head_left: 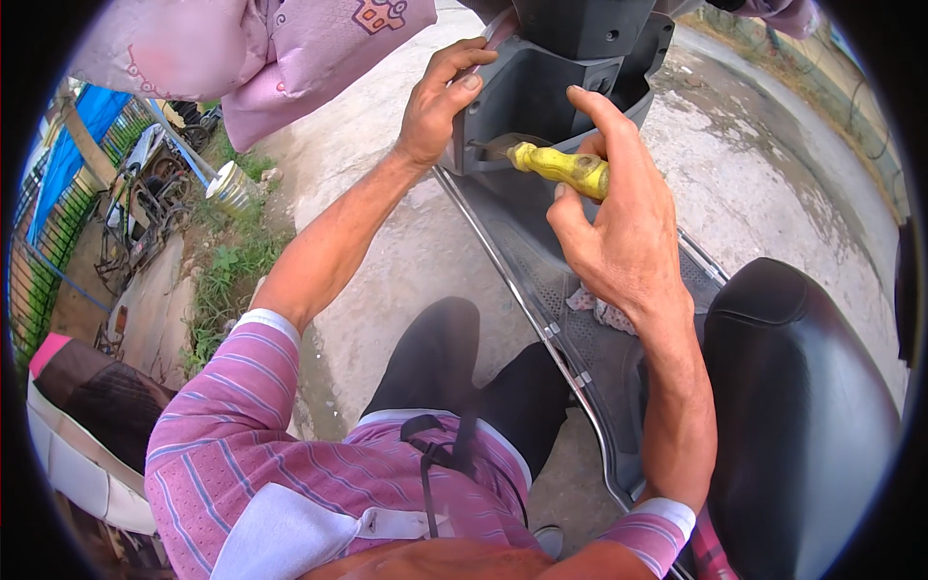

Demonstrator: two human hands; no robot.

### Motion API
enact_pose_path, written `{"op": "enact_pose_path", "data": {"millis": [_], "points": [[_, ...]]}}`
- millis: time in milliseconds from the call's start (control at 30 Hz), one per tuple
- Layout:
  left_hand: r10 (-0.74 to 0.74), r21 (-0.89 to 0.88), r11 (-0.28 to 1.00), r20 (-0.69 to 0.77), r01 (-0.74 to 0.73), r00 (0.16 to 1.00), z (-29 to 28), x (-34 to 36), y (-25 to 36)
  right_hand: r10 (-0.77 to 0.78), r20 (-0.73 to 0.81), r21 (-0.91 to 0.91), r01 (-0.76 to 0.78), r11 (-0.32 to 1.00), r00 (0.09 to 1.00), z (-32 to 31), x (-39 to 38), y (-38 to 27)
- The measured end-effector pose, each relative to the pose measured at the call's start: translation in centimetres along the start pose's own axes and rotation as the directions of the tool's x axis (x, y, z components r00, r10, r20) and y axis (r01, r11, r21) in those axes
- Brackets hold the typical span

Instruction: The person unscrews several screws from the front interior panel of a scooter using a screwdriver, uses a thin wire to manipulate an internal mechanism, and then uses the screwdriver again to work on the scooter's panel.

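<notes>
A yellow-handled screwdriver (561,168) sits in my right hand (623,222), with the thumb and fingers round the end of its handle. Its blurred shaft points left toward the lower left corner of the scooter's grey plastic front panel (527,155); whether the tip sits in a screw I cannot tell. My left hand (435,104) is closed on the left edge of that panel, fingers over the top and thumb pressed along the side. Between the two hands the panel's open storage pocket (536,92) shows dark inside.
Below the panel runs the scooter's footboard (604,377) with a metal side rail (507,266); a crumpled patterned cloth (604,311) lies on it. The black seat (802,377) is at right. Pink padded fabric (300,58) hangs at upper left, above a white bucket (232,188).
</notes>
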State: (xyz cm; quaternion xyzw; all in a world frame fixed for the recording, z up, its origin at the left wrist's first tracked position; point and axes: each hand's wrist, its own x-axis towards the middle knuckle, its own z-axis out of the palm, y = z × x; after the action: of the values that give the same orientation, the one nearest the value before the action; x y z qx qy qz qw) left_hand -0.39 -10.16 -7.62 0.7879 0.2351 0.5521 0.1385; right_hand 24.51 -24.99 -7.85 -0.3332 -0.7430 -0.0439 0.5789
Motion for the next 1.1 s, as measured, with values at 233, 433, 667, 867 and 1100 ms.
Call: {"op": "enact_pose_path", "data": {"millis": [233, 433, 667, 867, 1100], "points": [[-0.006, 0.005, 1.0, -0.02, 0.006, 1.0, 0.5, 0.0, 0.1, 0.263, 0.11, -0.135, -0.248, 0.959, 0.959, -0.8, 0.0, 0.0], [-0.012, -0.003, 1.0, -0.005, 0.012, 1.0, 0.1, 0.1, -0.1, -0.009, -0.06, 0.025, 0.01, 1.0, 0.998, 0.0, 0.2, 0.0], [-0.011, 0.001, 1.0, -0.003, 0.011, 1.0, 0.2, 0.2, 0.0, 0.309, 0.185, -0.023, -0.31, 0.95, 0.933, -0.7, -0.2, 0.1], [-0.01, 0.005, 1.0, -0.001, 0.01, 1.0, 0.1, -0.1, -0.2, 0.1, -0.048, 0.061, -0.098, 0.993, 0.994, 0.2, -0.6, 0.1], [-0.011, 0.005, 1.0, -0.007, 0.012, 1.0, 0.3, -0.1, -0.1, 0.087, 0.014, -0.01, -0.086, 0.996, 0.996, -0.1, -0.8, 0.5]]}}
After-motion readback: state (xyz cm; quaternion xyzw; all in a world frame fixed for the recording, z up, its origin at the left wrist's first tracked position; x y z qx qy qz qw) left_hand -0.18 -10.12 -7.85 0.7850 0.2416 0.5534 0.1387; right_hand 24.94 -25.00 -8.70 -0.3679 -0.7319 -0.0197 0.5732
